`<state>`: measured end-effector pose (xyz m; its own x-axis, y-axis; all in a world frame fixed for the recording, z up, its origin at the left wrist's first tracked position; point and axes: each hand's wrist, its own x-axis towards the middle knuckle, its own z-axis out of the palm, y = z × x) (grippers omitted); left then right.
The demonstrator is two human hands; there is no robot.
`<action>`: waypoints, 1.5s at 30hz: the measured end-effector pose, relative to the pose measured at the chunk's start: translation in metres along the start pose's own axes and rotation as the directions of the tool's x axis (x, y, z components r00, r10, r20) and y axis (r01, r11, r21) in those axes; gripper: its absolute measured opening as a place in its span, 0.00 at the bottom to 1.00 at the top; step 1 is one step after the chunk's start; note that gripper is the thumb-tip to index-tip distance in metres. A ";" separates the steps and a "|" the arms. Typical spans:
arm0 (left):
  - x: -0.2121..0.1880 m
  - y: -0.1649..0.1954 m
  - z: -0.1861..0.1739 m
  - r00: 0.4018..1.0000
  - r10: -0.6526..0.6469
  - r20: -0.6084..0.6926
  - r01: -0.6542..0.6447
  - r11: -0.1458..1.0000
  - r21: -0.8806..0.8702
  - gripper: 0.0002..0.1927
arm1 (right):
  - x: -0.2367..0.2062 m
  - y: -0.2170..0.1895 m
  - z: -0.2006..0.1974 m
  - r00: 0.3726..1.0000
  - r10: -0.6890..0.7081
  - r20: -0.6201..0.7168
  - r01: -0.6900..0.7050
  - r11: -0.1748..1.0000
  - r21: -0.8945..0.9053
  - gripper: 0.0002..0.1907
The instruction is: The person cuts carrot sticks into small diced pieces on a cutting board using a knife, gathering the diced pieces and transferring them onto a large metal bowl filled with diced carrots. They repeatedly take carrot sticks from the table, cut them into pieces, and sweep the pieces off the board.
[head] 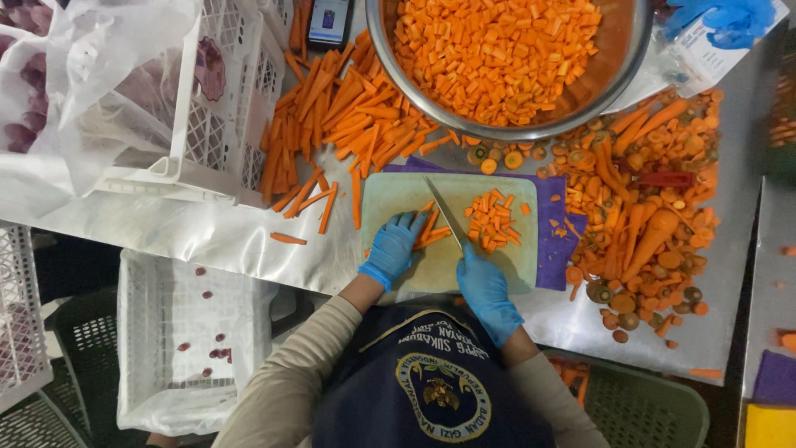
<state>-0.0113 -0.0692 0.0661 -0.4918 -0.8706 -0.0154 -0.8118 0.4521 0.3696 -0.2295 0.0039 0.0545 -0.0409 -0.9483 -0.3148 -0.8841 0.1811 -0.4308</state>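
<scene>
Fingers (406, 224) of left hand (391, 249) pin carrot sticks (429, 231) steady; right hand (483, 286) clenches knife (444, 211), blade toward 11 o'clock, on cutting board (390, 195).

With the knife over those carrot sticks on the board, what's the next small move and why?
Probably slide the left hand back along the carrot sticks and cut again: the knife in the right hand sits at their end, with diced pieces beside it.

A phone (330, 22) with lit screen lies top centre; a white box (711, 51) of blue gloves top right.
</scene>
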 end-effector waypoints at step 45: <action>-0.025 0.001 0.024 0.983 0.047 -0.177 -0.040 0.998 0.040 0.41 | 0.000 -0.007 0.030 0.999 0.030 -0.041 -0.025 0.992 0.122 0.20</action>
<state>-0.0073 -0.0428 0.0448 -0.4658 -0.8691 0.1664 -0.8033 0.4942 0.3324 -0.2097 0.0106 0.0325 -0.0863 -0.9523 -0.2926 -0.8192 0.2350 -0.5232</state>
